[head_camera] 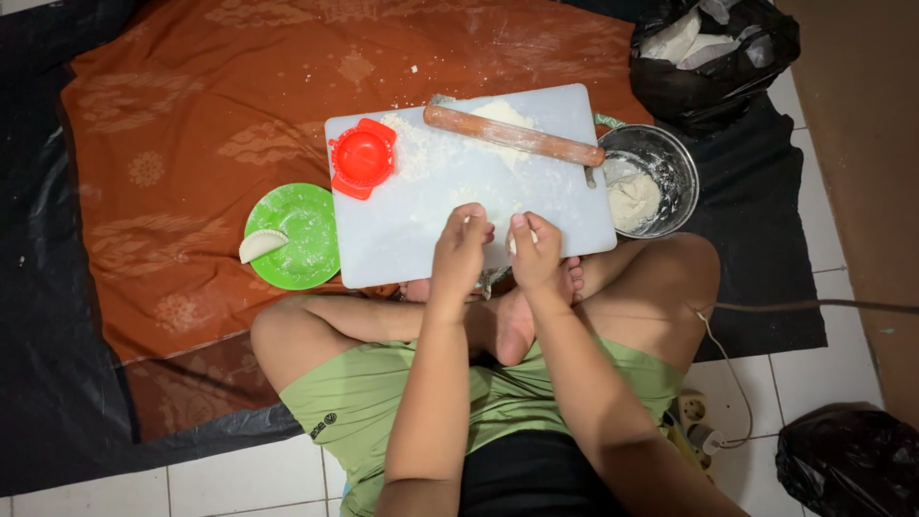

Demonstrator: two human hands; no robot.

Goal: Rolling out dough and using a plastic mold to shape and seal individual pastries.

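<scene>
Two hands, left hand & right hand, pinch a small pale dough piece w/ closed fingertip grip at near edge of white plastic cutting board. Judged soft, light, tears easily; hold by rim.

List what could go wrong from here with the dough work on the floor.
1. The rolling pin lies tilted near the white board's far edge; a nudge might roll it off.
2. Both hands, left hand and right hand, work beside bare feet; the dough may get dirty.
</scene>
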